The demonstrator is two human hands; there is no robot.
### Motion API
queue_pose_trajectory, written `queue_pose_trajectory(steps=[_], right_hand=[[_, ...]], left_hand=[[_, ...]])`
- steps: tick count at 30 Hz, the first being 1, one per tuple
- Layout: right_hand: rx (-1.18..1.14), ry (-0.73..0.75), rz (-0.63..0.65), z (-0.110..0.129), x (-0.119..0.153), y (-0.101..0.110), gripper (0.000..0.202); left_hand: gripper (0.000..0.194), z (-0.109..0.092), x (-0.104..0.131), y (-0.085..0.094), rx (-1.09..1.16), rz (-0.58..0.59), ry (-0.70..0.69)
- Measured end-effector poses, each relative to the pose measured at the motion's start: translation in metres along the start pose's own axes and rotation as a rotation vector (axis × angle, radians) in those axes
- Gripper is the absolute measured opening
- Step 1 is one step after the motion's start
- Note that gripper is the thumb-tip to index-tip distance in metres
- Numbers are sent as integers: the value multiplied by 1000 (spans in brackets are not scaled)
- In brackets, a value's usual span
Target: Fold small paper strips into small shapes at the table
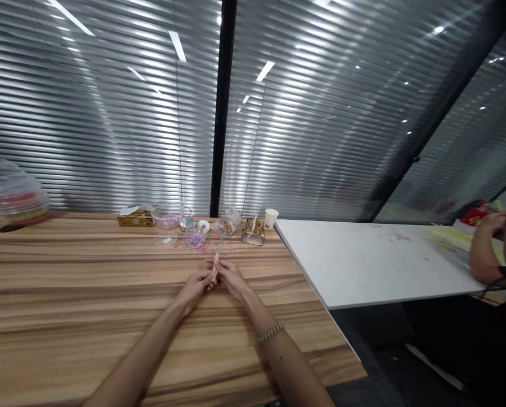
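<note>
Above the wood-grain table (87,316), my left hand (196,287) and my right hand (231,277) meet, both with closed fingers. Between them they pinch a small pale stick-like piece (216,264), roughly upright; its exact kind is too small to make out. A beaded bracelet (270,333) circles my right wrist. Just beyond my fingers, small pink and bluish bits (221,246) lie scattered beside a clear container of pink and purple pieces (195,238). A white roll of tape or ribbon (203,226) is close to that container.
Along the back are a gold box (135,217), a clear tub (167,216), crumpled plastic (230,220), a gold packet (253,232) and a paper cup (271,217). Plastic-wrapped containers (18,198) sit far left. A white table (363,271) adjoins at right, with another person's arm (485,249) there.
</note>
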State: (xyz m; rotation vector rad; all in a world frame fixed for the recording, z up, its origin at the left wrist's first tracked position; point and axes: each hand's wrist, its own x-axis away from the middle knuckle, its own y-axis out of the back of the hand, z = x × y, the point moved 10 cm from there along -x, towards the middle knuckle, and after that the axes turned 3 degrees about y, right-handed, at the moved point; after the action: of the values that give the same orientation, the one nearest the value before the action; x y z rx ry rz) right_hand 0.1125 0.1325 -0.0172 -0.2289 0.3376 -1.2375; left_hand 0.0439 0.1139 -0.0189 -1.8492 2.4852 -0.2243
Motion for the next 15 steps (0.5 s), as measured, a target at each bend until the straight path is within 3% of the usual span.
queue_pose_trajectory(steps=[2, 6, 15], right_hand=[[-87, -53, 18, -5, 2, -6, 49], [-112, -11, -14, -2, 1, -8, 46], [-51, 50, -110, 6, 2, 2, 41]], left_hand=[[34, 3, 1, -1, 47, 8, 23], [37, 3, 2, -1, 39, -21, 21], [51, -13, 3, -4, -245, -78, -124]])
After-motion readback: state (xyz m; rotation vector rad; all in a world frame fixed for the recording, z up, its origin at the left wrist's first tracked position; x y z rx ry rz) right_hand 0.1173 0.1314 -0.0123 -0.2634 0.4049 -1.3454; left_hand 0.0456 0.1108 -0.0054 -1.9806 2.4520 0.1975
